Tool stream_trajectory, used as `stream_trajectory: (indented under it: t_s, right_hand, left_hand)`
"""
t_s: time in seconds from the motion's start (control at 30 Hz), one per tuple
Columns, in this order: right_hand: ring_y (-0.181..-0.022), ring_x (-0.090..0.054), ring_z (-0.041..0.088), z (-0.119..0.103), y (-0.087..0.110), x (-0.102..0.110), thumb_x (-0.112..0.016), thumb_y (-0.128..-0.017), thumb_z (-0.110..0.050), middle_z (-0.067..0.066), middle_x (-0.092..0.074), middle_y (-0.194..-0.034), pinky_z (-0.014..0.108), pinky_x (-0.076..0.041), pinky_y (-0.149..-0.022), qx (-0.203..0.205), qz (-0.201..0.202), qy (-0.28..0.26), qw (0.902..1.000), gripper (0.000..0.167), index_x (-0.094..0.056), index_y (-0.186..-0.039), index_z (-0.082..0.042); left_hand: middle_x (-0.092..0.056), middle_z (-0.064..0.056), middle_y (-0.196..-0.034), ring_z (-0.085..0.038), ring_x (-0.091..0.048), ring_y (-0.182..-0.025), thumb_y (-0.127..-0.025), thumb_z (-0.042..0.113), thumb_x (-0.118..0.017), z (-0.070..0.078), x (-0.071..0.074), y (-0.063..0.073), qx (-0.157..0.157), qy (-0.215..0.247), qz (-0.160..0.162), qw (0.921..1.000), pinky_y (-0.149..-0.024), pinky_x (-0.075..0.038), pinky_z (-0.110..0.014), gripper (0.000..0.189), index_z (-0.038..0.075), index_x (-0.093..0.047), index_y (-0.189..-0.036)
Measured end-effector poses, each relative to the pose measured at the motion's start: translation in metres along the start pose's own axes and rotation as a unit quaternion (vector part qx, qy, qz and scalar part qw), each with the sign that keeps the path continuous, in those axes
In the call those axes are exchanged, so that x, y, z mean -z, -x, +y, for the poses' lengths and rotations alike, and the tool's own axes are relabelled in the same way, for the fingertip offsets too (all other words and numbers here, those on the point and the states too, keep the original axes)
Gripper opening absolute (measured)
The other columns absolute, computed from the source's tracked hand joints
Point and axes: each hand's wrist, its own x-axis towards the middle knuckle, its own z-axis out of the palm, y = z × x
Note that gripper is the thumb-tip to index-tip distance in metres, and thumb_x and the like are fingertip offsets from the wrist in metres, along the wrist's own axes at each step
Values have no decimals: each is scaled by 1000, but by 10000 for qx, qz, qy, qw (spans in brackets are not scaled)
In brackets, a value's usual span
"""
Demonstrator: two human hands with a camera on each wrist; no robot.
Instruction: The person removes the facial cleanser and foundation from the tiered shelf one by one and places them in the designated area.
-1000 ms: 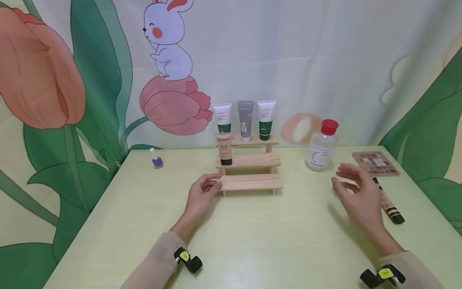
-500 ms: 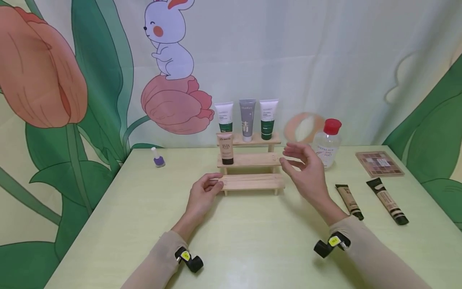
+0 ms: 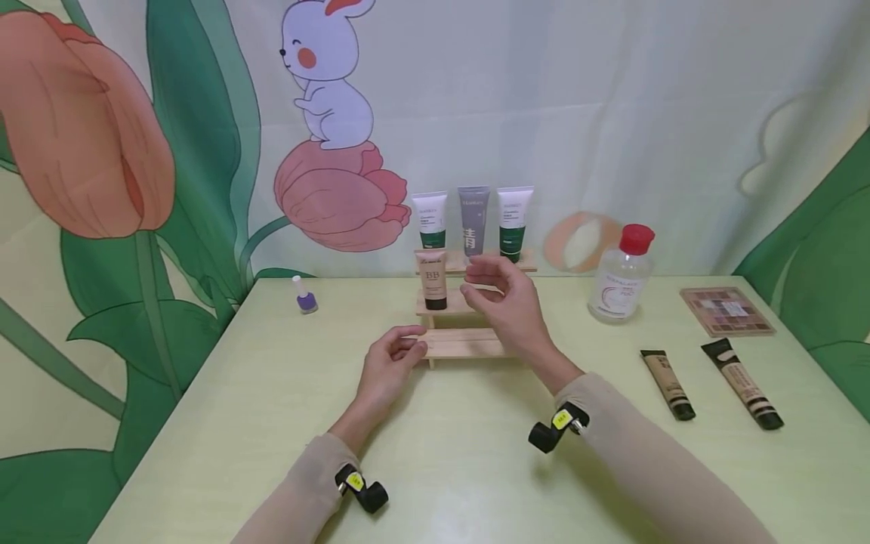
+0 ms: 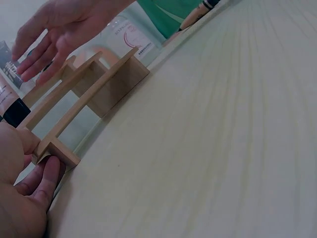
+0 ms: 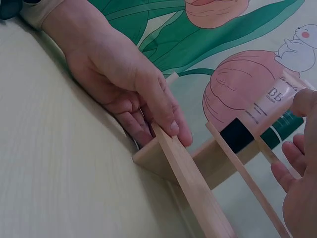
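A three-step wooden rack [image 3: 469, 344] stands at the back middle of the table. My left hand [image 3: 387, 366] grips the left end of its lowest step; in the left wrist view, thumb and fingers pinch the end board [image 4: 63, 151]. On the middle step, at its left, a beige BB cream tube [image 3: 433, 279] stands upright on its black cap. My right hand [image 3: 510, 306] is just right of that tube, fingers loosely bent and apart, holding nothing. Behind, on the top step, are a grey tube [image 3: 473, 215] and two white-and-green tubes, left [image 3: 430, 215] and right [image 3: 514, 215].
A clear bottle with a red cap [image 3: 620, 283] stands right of the rack. Farther right lie a makeup palette [image 3: 727, 311], a short beige tube [image 3: 668, 384] and a longer one [image 3: 743, 384]. A purple nail polish bottle [image 3: 306, 301] is at the left.
My right hand has moved left from beside the red-capped bottle to the BB cream tube, uncovering the two tubes lying at the right. My left hand keeps its grip on the rack.
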Motion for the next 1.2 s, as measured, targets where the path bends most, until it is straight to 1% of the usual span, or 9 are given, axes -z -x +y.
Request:
stream_trajectory:
  t_s: [0.17, 0.3, 0.47, 0.67, 0.9, 1.07, 1.2]
  right_hand:
    - [-127, -71, 34, -2, -9, -16, -79, -103, -3, 18, -71, -136, 38, -60, -108, -61, -186, -45, 9998, 43, -66, -144, -1]
    - [-128, -71, 32, -1, -14, -25, -79, -103, -3, 15, -71, -138, 36, -59, -108, -124, -313, -67, 9994, 43, -67, -144, -3]
    - [-123, -72, 30, -1, -16, -32, -79, -104, -4, 14, -73, -133, 35, -60, -106, -268, -396, 159, 9987, 42, -68, -144, -5]
    - [-122, -73, 29, 0, -18, -34, -79, -104, -7, 15, -75, -131, 34, -60, -106, -352, -407, 394, 9978, 38, -69, -141, -6]
    - [-120, -73, 30, -1, -18, -33, -81, -103, -6, 15, -77, -127, 37, -61, -105, -371, -381, 422, 9977, 31, -73, -133, -4]
    - [-118, -73, 27, -3, -15, -29, -81, -103, -8, 13, -77, -126, 36, -61, -105, -419, -342, 503, 9973, 31, -74, -133, -5]
    - [-115, -73, 28, -6, -13, -24, -81, -103, -5, 16, -77, -122, 35, -61, -103, -330, -270, 414, 9982, 29, -74, -130, -2]
  left_hand:
    - [-78, -12, -113, -15, -72, -97, -107, 11, -77, 1, 0, 0, -60, -11, 0, 10000, -82, -57, -21, 25, 13, -78, -132]
    - [-78, -12, -112, -17, -73, -97, -107, 11, -76, 3, 1, 1, -88, 7, -19, 10000, -82, -57, -22, 25, 13, -78, -132]
    - [-79, -13, -115, -19, -74, -100, -107, 12, -77, 4, 1, 1, -118, 68, -71, 9999, -83, -58, -22, 26, 13, -78, -133]
    - [-79, -15, -115, -19, -75, -101, -107, 10, -76, 4, -1, 1, -151, 100, -101, 9998, -84, -58, -21, 26, 12, -77, -133]
    - [-79, -14, -115, -20, -75, -103, -108, 11, -75, 4, -1, 1, -223, 105, -180, 9995, -86, -59, -23, 26, 12, -77, -134]
    - [-79, -14, -116, -21, -75, -104, -108, 12, -75, 3, 0, 2, -202, 94, -209, 9995, -87, -59, -24, 27, 12, -76, -134]
    - [-79, -14, -116, -21, -75, -104, -108, 13, -75, 1, 2, 2, -195, 47, -192, 9996, -87, -59, -23, 26, 12, -77, -134]
